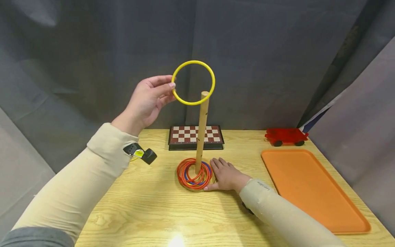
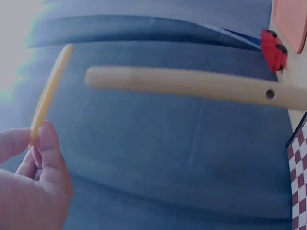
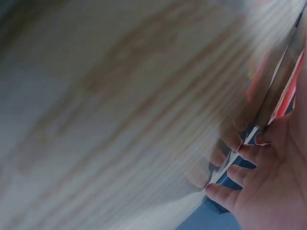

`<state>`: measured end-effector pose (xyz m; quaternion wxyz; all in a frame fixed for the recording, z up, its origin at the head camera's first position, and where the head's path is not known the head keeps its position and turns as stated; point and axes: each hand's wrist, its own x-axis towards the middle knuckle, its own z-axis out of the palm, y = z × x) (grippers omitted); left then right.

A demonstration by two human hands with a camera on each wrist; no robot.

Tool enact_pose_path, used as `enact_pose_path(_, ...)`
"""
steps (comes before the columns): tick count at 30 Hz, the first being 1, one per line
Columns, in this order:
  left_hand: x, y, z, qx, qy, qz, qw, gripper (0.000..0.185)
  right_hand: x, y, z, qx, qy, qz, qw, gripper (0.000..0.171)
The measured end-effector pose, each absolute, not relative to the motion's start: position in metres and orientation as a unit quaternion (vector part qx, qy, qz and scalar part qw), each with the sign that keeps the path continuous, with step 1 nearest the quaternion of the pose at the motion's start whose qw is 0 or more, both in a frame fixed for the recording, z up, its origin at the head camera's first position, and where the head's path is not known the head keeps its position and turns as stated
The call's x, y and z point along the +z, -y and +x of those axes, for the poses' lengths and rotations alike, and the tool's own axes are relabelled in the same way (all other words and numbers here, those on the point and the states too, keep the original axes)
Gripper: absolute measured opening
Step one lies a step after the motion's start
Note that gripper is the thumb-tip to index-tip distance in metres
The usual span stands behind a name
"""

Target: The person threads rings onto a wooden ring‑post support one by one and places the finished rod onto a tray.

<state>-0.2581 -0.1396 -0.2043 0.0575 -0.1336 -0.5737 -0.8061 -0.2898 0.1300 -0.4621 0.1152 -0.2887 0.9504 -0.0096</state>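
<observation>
Between thumb and fingertips my left hand [image 1: 146, 97] pinches a yellow ring [image 1: 193, 62] by its left side. The ring is held up by the top of an upright wooden post [image 1: 202, 127]; in the left wrist view the ring [image 2: 50, 93] appears edge-on, beyond the post's end [image 2: 96, 76] and apart from it. Red and blue rings [image 1: 182, 175] lie piled around the foot of the post, with a bit of yellow among them. My right hand [image 1: 226, 175] lies low at the right side of this pile, fingers extended, thumb toward its near edge.
Behind the post lies a chequered board [image 1: 185, 134] in a dark case. A red toy car [image 1: 285, 137] stands at the back right, with an orange tray [image 1: 311, 188] in front of it. Part of a yellow ring [image 1: 134, 159] peeks out by my left wrist. Grey curtains [image 1: 262, 68] enclose the table.
</observation>
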Motion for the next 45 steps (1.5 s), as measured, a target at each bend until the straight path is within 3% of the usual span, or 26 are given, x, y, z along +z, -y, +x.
enact_pose_path(4, -0.218, 0.131, -0.264, -0.783, 0.611, -0.108, 0.033, 0.012, -0.464, -0.128, -0.291, -0.006, -0.95, -0.293, 0.111, 0.118)
enact_pose_path(13, -0.277, 0.126, -0.273, -0.714, 0.698, -0.048, -0.022, 0.031, -0.464, -0.128, -0.289, 0.028, -0.948, -0.299, 0.103, 0.118)
enact_pose_path(24, -0.362, 0.121, -0.272, -0.684, 0.724, -0.043, -0.076, 0.024, -0.464, -0.13, -0.292, 0.054, -0.948, -0.296, 0.101, 0.121)
enact_pose_path(32, -0.418, 0.123, -0.272, -0.687, 0.72, -0.009, -0.098, 0.029, -0.462, -0.129, -0.29, 0.044, -0.95, -0.292, 0.104, 0.117)
enact_pose_path(45, -0.447, 0.123, -0.269, -0.679, 0.727, 0.015, -0.104, 0.025, -0.467, -0.132, -0.291, 0.036, -0.95, -0.29, 0.109, 0.12)
